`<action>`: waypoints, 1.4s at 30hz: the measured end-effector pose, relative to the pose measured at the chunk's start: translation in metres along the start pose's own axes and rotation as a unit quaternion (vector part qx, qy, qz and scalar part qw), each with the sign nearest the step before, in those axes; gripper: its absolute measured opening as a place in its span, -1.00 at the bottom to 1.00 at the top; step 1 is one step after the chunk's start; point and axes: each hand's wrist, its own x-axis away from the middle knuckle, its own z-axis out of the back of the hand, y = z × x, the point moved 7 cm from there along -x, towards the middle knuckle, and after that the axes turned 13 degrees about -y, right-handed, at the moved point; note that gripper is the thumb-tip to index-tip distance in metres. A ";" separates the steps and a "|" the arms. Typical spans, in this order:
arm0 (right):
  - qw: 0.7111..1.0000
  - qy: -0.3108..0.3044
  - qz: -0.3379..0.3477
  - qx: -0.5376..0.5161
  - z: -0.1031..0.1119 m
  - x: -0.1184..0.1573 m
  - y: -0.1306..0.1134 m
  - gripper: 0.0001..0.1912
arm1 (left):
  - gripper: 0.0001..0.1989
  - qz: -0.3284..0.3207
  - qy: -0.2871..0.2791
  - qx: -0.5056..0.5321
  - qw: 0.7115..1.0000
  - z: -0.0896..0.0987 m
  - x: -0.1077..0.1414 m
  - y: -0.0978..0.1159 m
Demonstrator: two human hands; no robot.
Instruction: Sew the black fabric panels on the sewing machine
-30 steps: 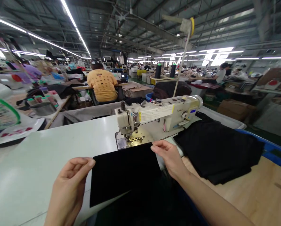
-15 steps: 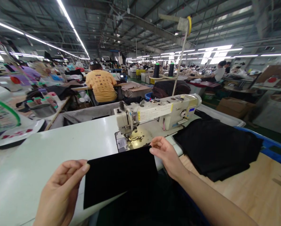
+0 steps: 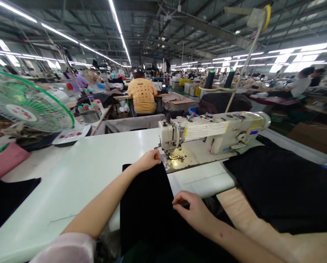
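A piece of black fabric (image 3: 145, 201) hangs over the front edge of the pale table and down toward my lap. My left hand (image 3: 150, 160) reaches across it and pinches its far right corner, just left of the needle area. Lower down, my right hand (image 3: 189, 208) has thumb and forefinger closed on the fabric's right edge. The white sewing machine (image 3: 204, 133) stands behind the fabric, its lamp lighting the metal plate (image 3: 195, 157) under the needle. A gap separates the cloth corner from the presser foot, as far as I can tell.
A stack of black fabric pieces (image 3: 286, 186) lies on a wooden board (image 3: 243, 208) at the right. More black cloth (image 3: 7, 201) is at the left edge. A green fan (image 3: 29, 102) stands at the left. A co-worker in a yellow shirt (image 3: 142, 95) sits ahead.
My left hand has moved from the fabric's left corner to its far right corner beside the machine. My right hand slid down the right edge. The view has turned left.
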 end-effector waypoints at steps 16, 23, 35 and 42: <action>0.909 0.027 0.202 0.363 0.007 0.005 -0.004 -0.79 | -0.82 0.039 0.041 0.030 0.998 -0.025 -0.043 -0.032; 0.916 0.025 0.206 0.342 0.010 0.003 -0.001 -0.78 | -0.85 0.052 0.026 -0.004 0.998 -0.024 -0.052 -0.028; 0.897 -0.011 0.223 0.382 0.010 0.014 -0.002 -0.68 | -0.87 -0.134 -0.020 -0.196 0.971 -0.098 0.085 0.053; 0.898 -0.035 0.215 0.381 0.015 0.006 0.002 -0.62 | -0.68 -0.254 -0.043 -0.269 0.928 -0.123 0.123 0.053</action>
